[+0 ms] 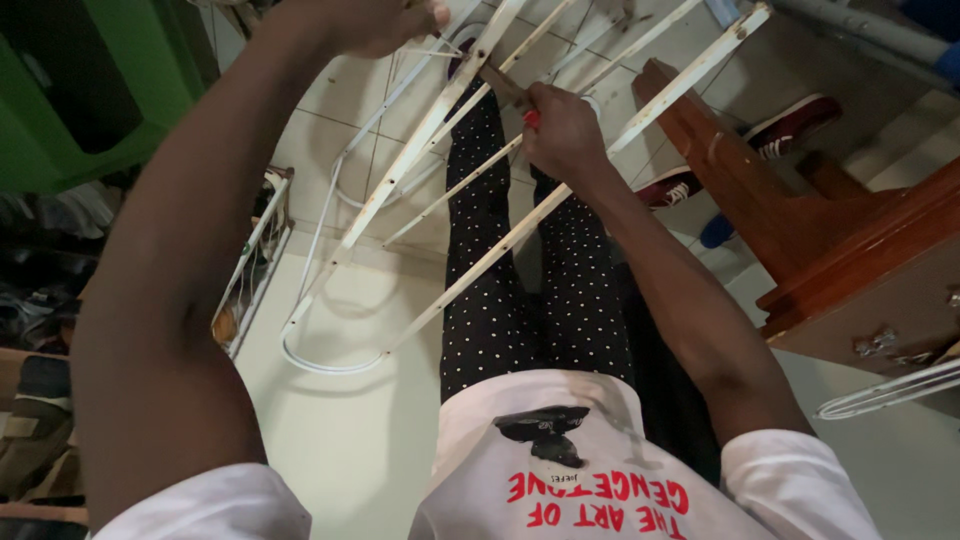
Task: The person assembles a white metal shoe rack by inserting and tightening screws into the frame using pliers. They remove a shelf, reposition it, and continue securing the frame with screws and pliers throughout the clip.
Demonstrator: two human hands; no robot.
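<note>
A white metal rack (470, 270) with long, rust-spotted bars slants across the view above my legs in black dotted trousers (500, 300). My left hand (365, 22) is closed around one of the rack's upper bars at the top of the view. My right hand (562, 132) grips a small tool with a red handle (531, 119). The tool's brownish end (500, 82) rests against a bar near the rack's middle. Part of the tool is hidden inside my fist.
A green plastic container (90, 90) stands at the upper left, above a cluttered shoe shelf (40, 400). Brown wooden furniture (850, 270) fills the right side, with maroon sneakers (790, 125) beside it. A white wire piece (885, 392) juts in at the right. The floor is pale tile (340, 440).
</note>
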